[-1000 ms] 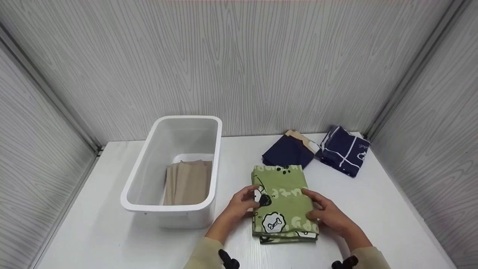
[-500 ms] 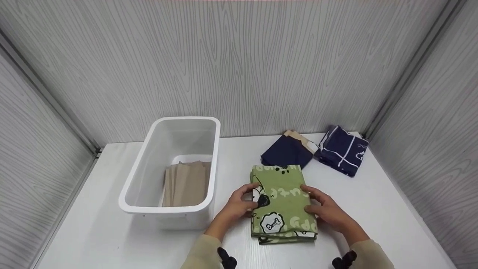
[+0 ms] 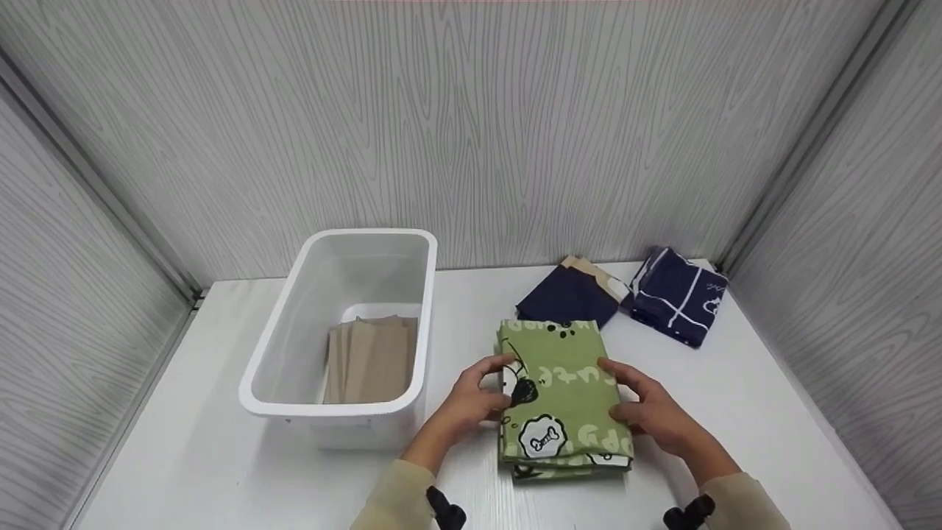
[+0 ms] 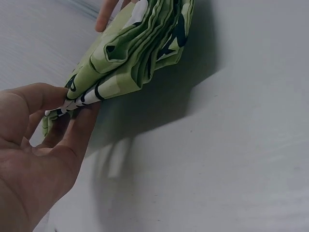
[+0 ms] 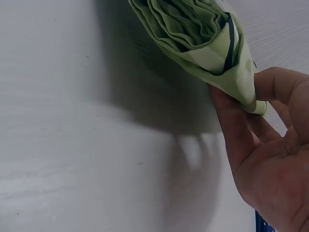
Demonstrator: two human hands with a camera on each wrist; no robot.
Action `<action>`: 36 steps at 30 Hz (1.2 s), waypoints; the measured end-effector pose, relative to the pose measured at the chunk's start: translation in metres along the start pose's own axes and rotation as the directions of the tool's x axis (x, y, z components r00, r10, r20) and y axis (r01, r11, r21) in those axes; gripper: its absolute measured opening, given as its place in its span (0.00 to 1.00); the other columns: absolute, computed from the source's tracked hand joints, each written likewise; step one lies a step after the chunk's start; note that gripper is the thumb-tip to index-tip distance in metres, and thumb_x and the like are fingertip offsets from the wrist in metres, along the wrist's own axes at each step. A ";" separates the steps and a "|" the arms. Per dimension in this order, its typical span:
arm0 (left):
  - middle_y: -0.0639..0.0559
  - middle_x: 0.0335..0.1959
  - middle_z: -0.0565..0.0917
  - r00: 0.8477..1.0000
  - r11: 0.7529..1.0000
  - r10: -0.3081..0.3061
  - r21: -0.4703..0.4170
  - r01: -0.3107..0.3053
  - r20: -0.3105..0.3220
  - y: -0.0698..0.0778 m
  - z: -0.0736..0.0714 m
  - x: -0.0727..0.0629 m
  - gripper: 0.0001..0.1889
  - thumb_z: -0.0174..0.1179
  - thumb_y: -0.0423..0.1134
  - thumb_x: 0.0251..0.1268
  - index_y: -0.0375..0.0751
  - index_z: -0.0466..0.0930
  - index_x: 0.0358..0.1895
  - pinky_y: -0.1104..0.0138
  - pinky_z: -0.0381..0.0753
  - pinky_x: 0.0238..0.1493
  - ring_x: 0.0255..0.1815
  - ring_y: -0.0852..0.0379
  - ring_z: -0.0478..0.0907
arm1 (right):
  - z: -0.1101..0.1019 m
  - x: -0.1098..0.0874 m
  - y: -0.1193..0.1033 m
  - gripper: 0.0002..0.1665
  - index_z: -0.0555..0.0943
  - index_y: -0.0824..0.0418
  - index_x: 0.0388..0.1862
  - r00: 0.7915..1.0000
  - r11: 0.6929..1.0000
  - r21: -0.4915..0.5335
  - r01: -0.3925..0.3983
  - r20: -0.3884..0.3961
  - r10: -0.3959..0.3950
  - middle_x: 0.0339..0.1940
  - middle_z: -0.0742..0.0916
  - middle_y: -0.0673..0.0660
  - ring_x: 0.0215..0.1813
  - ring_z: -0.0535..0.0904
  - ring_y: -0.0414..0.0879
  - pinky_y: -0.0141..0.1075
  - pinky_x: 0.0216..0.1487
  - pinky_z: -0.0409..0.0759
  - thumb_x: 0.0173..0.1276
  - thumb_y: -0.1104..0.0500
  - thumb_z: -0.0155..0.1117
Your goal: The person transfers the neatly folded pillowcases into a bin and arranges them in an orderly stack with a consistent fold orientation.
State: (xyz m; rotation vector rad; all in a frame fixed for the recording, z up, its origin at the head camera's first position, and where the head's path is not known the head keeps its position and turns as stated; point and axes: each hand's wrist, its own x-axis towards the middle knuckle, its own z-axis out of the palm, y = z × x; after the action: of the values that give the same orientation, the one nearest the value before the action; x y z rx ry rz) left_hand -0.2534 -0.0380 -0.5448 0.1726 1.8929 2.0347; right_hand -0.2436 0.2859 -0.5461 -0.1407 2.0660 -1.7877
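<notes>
A folded green cloth (image 3: 563, 394) with dog, bone and lettering prints lies flat between my two hands. At its left edge my left hand (image 3: 471, 401) pinches the layers, thumb above and fingers beneath. My right hand (image 3: 651, 412) grips the opposite edge in the same way. In the left wrist view the stacked folds of the green cloth (image 4: 130, 63) hang above the white surface, with a shadow under them. The right wrist view shows the rolled layers of the green cloth (image 5: 207, 53) from the other end, also over a shadow.
To the left stands a white bin (image 3: 254, 361) with folded tan cloths (image 3: 375, 361) inside. Behind the green cloth lies a dark navy and tan cloth (image 3: 567, 294). A navy cloth with white lines (image 3: 677, 298) is at the back right, near the walls of the white table (image 3: 184, 442).
The green cloth and both hands have shifted slightly, a little away from the person over the last half second. Both hands keep their hold on its edges.
</notes>
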 end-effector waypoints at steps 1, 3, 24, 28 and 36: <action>0.43 0.70 0.65 1.000 1.000 0.000 -0.004 0.000 0.004 0.002 0.001 -0.001 0.38 0.57 0.19 0.50 0.49 0.73 0.69 0.64 0.84 0.32 0.36 0.55 0.82 | 0.000 -0.001 -0.001 0.49 0.60 0.47 0.79 1.000 1.000 0.001 0.000 0.001 0.000 0.77 0.60 0.61 0.47 0.83 0.54 0.50 0.39 0.86 0.60 0.72 0.61; 0.43 0.70 0.65 1.000 1.000 0.002 -0.010 -0.002 0.013 0.006 0.002 -0.003 0.38 0.56 0.18 0.51 0.48 0.72 0.69 0.64 0.84 0.33 0.37 0.55 0.82 | -0.001 -0.002 -0.003 0.49 0.60 0.47 0.79 1.000 1.000 -0.004 0.003 0.001 -0.003 0.76 0.60 0.61 0.47 0.83 0.54 0.49 0.38 0.86 0.61 0.72 0.61; 0.42 0.67 0.65 0.997 0.996 0.069 0.049 -0.070 0.015 0.042 -0.001 -0.016 0.38 0.55 0.19 0.51 0.47 0.71 0.70 0.67 0.81 0.30 0.37 0.57 0.79 | 0.003 -0.009 -0.035 0.47 0.58 0.47 0.80 0.998 0.998 -0.023 0.061 0.029 -0.060 0.77 0.60 0.60 0.50 0.83 0.54 0.48 0.38 0.85 0.64 0.71 0.60; 0.42 0.67 0.66 0.997 0.996 0.070 0.048 -0.071 0.007 0.050 -0.002 -0.018 0.38 0.55 0.19 0.51 0.47 0.71 0.70 0.67 0.82 0.31 0.39 0.56 0.80 | 0.005 -0.008 -0.041 0.47 0.59 0.49 0.80 0.997 0.997 -0.021 0.074 0.031 -0.074 0.77 0.60 0.61 0.50 0.82 0.53 0.47 0.38 0.85 0.64 0.71 0.60; 0.41 0.67 0.65 0.998 0.997 0.071 0.036 -0.070 -0.004 0.062 -0.001 -0.024 0.38 0.55 0.20 0.51 0.47 0.71 0.70 0.67 0.81 0.31 0.38 0.57 0.79 | 0.006 -0.009 -0.050 0.47 0.60 0.47 0.79 0.997 0.997 -0.011 0.072 0.028 -0.072 0.76 0.61 0.59 0.51 0.82 0.54 0.49 0.40 0.86 0.64 0.72 0.60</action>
State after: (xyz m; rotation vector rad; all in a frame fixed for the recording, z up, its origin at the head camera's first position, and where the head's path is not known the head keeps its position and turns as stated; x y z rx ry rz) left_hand -0.2424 -0.0495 -0.4806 0.2469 1.9534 2.0491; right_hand -0.2419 0.2743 -0.4967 -0.2447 2.0768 -1.8053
